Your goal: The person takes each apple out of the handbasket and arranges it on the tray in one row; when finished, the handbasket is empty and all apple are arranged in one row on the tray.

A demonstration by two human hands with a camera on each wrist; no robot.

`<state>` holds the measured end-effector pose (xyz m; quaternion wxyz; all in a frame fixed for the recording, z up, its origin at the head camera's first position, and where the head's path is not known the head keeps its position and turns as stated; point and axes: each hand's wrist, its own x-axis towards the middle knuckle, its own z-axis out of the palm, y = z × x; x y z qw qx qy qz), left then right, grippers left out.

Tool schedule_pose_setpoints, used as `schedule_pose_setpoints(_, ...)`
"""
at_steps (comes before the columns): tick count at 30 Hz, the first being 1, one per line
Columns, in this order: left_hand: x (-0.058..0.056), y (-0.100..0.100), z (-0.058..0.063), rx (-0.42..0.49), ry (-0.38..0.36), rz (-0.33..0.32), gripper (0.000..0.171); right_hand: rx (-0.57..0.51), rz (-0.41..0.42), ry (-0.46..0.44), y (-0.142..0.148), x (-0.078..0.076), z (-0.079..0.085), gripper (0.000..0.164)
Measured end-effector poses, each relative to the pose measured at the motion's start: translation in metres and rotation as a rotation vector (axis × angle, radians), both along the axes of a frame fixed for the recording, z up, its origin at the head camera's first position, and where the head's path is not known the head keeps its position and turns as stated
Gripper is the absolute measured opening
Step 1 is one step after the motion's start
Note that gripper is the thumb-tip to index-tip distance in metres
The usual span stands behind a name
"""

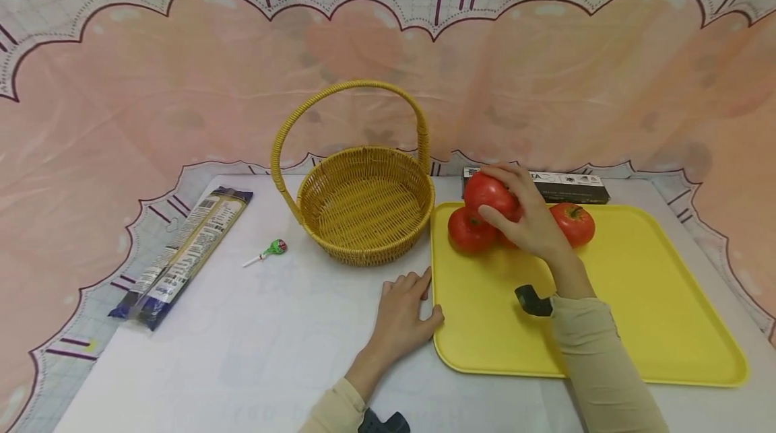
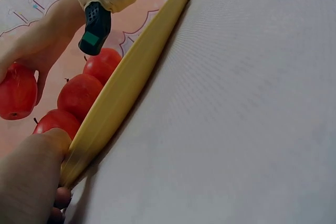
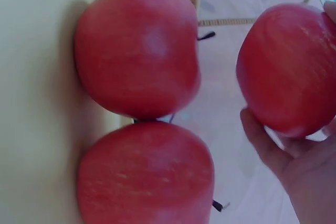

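My right hand grips a red apple, fingers and thumb on its sides, above the left back part of a yellow tray. In the right wrist view this apple is clear of two other apples. On the tray sit three more: a left apple, a right apple, and a middle apple mostly covered by my hand in the head view. At the tray's left rim, my left hand holds the edge, thumb over the rim and fingertips outside it.
A yellow wicker basket with a tall handle stands left of the tray. Farther left lie a green-wrapped lollipop and two long packets. Behind the tray is a black and white box; a patterned cloth hangs at the back.
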<state>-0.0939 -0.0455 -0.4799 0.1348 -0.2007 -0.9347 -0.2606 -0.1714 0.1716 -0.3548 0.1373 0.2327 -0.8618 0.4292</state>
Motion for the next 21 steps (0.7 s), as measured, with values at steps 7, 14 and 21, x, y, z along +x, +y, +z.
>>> schedule_pose_setpoints(7,-0.001,-0.001,-0.001,-0.004,0.005,-0.004,0.055,-0.018,-0.081,-0.016,0.015,-0.004,0.0,0.056)
schedule_pose_setpoints(14,0.0,0.0,-0.001,0.001,0.006,-0.007,0.055,-0.016,-0.162,-0.043,0.041,-0.018,-0.015,0.059)
schedule_pose_setpoints(21,-0.001,0.0,-0.001,-0.006,0.009,-0.001,0.055,-0.023,-0.203,-0.063,0.056,-0.02,-0.015,0.056)
